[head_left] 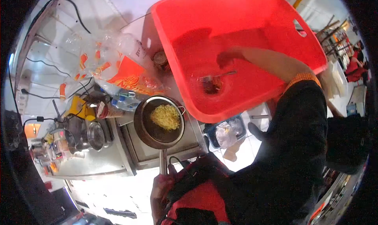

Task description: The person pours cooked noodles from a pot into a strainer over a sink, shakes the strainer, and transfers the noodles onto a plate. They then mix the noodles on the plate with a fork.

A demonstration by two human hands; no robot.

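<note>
My left hand (162, 185) is wrapped round the metal handle of a round strainer (163, 162). Pale yellow noodles (166, 117) lie in a clump in its mesh, to the right of the middle. Inside a big red plastic basin (256, 0), my right hand (230, 57) hangs with its fingers bunched and pointing down; what they hold, if anything, is hidden. Just below it stands a clear bowl (196, 92) with dark reddish sauce (212, 86) in it. A fork (220, 75) lies across the bowl, apart from my right hand.
Left of the basin are an orange-red printed plastic packet (128, 73), a clear bottle (126, 103) and a small can (160, 58). Metal bowls (95, 135) stand on the steel counter at the left. A bin (226, 132) with rubbish sits below the basin. Cables run along the left.
</note>
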